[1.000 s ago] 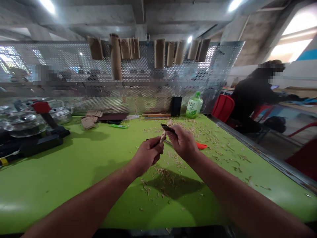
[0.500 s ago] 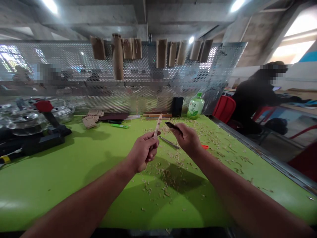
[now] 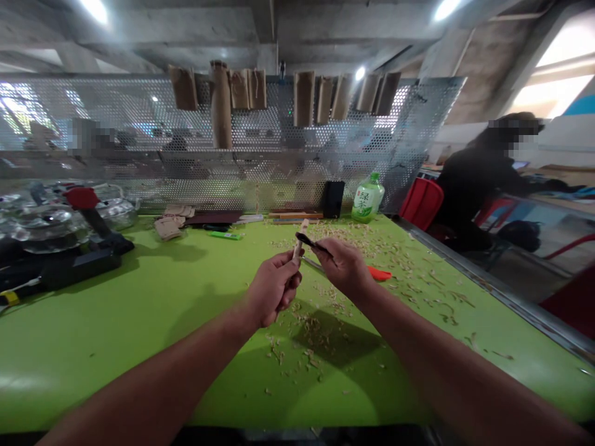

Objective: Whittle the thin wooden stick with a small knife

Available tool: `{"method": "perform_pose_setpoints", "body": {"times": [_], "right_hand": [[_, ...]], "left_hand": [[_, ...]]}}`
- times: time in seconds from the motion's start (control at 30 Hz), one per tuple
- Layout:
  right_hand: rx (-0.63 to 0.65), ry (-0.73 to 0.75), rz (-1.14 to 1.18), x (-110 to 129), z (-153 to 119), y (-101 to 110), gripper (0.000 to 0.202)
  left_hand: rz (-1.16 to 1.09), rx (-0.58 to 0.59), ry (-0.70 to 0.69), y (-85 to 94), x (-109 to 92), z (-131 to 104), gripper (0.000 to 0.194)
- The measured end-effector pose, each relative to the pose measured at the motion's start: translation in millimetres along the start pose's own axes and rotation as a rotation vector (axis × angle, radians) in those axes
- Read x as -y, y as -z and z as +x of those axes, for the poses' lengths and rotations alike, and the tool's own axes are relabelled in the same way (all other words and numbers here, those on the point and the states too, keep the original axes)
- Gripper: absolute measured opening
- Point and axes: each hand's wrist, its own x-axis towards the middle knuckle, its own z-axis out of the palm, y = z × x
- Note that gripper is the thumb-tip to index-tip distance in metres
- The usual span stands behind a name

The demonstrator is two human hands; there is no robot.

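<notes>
My left hand (image 3: 276, 288) is closed round a slim pale wooden stick (image 3: 297, 251), which points up and away from me. In my right hand (image 3: 346, 263) is a dark carving knife (image 3: 310, 242); the fingers wrap its handle. The knife's dark end lies across the upper part of the stick and appears to touch it. Beneath my right hand, partly hidden, a thin metal tool (image 3: 312, 263) rests on the table, and an orange piece (image 3: 380, 273) shows beyond my wrist. Curled wood shavings (image 3: 320, 334) are scattered below and right of both hands.
The green table (image 3: 139, 334) meets a perforated metal screen (image 3: 260, 173). Along it stand a green-tea bottle (image 3: 367, 198) and a black box (image 3: 333, 199). Left are glass pots (image 3: 51, 226), a black tool with a red top (image 3: 82, 198) and a green packet (image 3: 225, 236). A person (image 3: 474, 179) sits at right.
My right hand has moved left and slightly down, bringing the knife from beside the stick onto it. More of the orange piece shows. My left hand has shifted slightly.
</notes>
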Motion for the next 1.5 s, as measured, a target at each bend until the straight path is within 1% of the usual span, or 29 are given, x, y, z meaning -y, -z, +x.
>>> {"method": "perform_pose_setpoints", "body": {"times": [0.13,0.23,0.37,0.47,0.53,0.57,0.7,0.8,0.9,0.97,1.0,1.07,1.13,1.2,1.23,1.33,1.4,1.43,1.5], "right_hand": [[0.0,0.015,-0.029,0,-2,-3,0.017],[-0.004,0.027,-0.023,2,-1,-4,0.014],[0.017,0.041,-0.034,7,0,-2,0.013],[0.094,0.067,-0.049,12,-3,-2,0.017],[0.144,0.081,-0.053,14,-5,-4,0.02],[0.15,0.075,-0.052,14,-5,-5,0.02],[0.099,0.009,-0.044,16,-5,-8,0.019],[0.08,-0.028,0.013,17,-2,-6,0.018],[-0.028,-0.108,0.08,18,0,-1,0.015],[-0.12,-0.159,0.092,20,0,1,0.013],[-0.144,-0.166,0.091,21,0,1,0.012],[-0.115,-0.135,0.078,24,-2,-1,0.012],[-0.03,-0.104,0.036,27,-3,-5,0.014],[0.043,-0.1,-0.02,28,-3,-10,0.017],[0.054,-0.104,-0.045,28,-2,-11,0.017],[-0.01,-0.139,-0.038,26,3,-12,0.016],[-0.061,-0.163,-0.001,25,4,-10,0.017],[-0.068,-0.166,0.014,24,3,-10,0.018],[-0.033,-0.159,0.031,24,-1,-10,0.021]], "left_hand": [[0.063,-0.027,-0.01,-2.4,4,0,0.022],[0.091,-0.018,0.022,-7.6,8,-1,0.02],[0.058,-0.014,0.025,-10.4,12,1,0.019],[0.003,-0.033,0.027,-6.0,10,3,0.02],[0.005,-0.041,0.04,-3.1,8,4,0.021],[0.013,-0.044,0.04,-2.4,6,4,0.022],[0.021,-0.033,0.026,-3.3,2,3,0.022],[-0.011,-0.012,0.03,-2.4,1,1,0.021],[-0.057,0.006,0.017,1.2,1,2,0.022],[-0.074,-0.004,0.021,3.0,1,4,0.024],[-0.078,-0.01,0.029,3.3,2,4,0.023],[-0.08,0.0,0.032,2.4,4,5,0.021],[-0.073,0.014,0.022,-0.6,7,5,0.022],[-0.062,-0.001,0.007,-5.3,12,4,0.023],[-0.055,-0.02,0.003,-8.0,14,3,0.022],[-0.011,-0.059,0.011,-15.8,19,0,0.02],[0.014,-0.077,0.015,-17.8,18,-1,0.019],[0.015,-0.083,0.01,-17.3,17,-1,0.019],[-0.008,-0.079,-0.004,-13.7,13,1,0.016]]}}
